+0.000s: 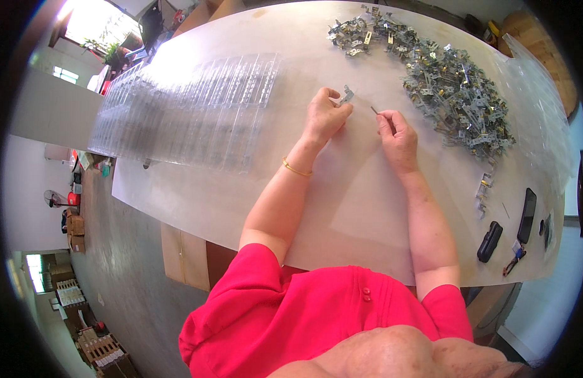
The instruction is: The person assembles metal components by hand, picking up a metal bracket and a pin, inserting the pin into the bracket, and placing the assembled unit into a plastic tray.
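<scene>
Over the middle of the pale table (pixel 203 195), my left hand (pixel 326 116) pinches a small metal bracket (pixel 347 94) between thumb and fingers. A short way to its right, my right hand (pixel 397 135) is closed on a thin dark rod (pixel 374 109) whose tip points toward the bracket. Rod and bracket are apart. What the rod is cannot be made out, since most of it is hidden in the fingers. Beyond my right hand lies a large heap of metal brackets (pixel 458 94), some with brass-coloured parts.
Clear plastic trays (pixel 222 107) with rows of compartments lie at the left. A clear plastic sheet (pixel 537 113) covers the right edge. Near the front right are a black case (pixel 490 242), a phone (pixel 526 215), keys (pixel 513 258) and a few stray brackets (pixel 482 189).
</scene>
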Available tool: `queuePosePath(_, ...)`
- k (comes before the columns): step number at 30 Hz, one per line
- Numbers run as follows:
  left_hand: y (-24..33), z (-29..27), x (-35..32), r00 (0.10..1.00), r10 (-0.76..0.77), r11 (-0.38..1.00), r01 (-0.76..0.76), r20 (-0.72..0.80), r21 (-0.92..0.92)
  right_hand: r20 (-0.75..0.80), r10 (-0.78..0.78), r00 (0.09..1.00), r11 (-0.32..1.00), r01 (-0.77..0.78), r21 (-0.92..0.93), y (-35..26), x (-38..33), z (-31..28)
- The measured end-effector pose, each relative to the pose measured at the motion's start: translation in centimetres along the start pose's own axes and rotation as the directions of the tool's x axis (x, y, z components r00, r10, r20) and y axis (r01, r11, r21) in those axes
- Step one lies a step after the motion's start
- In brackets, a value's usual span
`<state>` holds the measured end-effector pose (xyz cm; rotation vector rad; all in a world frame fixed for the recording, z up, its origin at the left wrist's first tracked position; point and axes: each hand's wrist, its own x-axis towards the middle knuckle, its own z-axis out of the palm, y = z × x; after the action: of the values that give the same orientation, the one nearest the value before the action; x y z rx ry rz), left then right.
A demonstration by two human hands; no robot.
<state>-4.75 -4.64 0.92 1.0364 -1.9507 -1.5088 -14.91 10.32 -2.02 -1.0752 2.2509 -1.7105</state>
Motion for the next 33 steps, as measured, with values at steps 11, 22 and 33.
queuePosePath(11, -2.0, 0.2, 0.5, 0.860, 0.473, 0.755, -0.286, -0.188, 0.590, 0.029, 0.000, 1.000, 1.000, 0.001, -0.010, 0.0, -0.1, 0.3)
queuePosePath(22, 4.5, -14.7, -1.7, 0.768, 0.575, 0.751, -0.359, -0.282, 0.554, 0.071, 0.069, 0.995, 0.991, -0.076, 0.112, 1.5, 0.3, 0.1)
queuePosePath(33, -5.9, -42.6, -2.5, 0.672, 0.407, 0.653, 0.260, -0.619, 0.711, 0.076, 0.049, 0.996, 0.992, -0.057, 0.116, 1.5, 0.1, 0.0)
